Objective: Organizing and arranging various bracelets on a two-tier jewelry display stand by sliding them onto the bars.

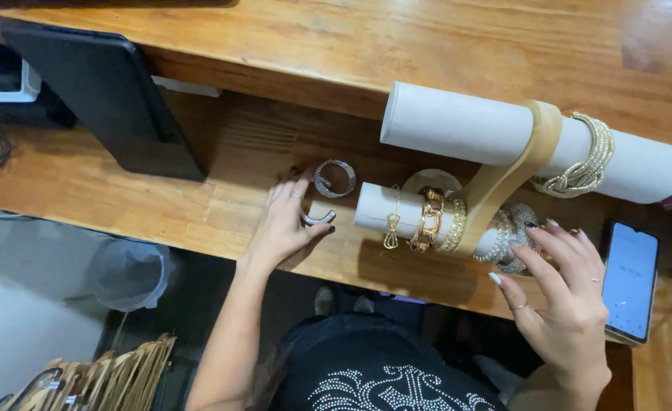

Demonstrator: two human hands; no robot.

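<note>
Bracelets crowd the two-tier display stand of pale padded rolls on a curved wooden upright point(538, 144), and your hands work on either side of it. Your left hand point(286, 224) lies flat on the wooden counter point(199, 205) just left of the stand's lower roll, thumb and forefinger pinched on a silver open cuff bangle point(318, 219); that light pinch keeps the cuff steady on the wood. A sparkling silver coil bracelet point(334, 179) rests loose on the counter just beyond those fingers, still left of the stand.

Your right hand point(560, 293) hangs at the right end of the lower roll, fingers spread and curved, gripping nothing; its fingertips are at a cluster of crystal-studded bangles point(512, 236) threaded there. Whether they touch is hard to tell.

On the lower roll, left of the upright, sit a chunky gold chain-link bracelet point(430, 221) and slimmer gold ones, spaced so each shows. A smartphone with a lit pale-blue screen point(630, 280) lies right of the stand.
</note>
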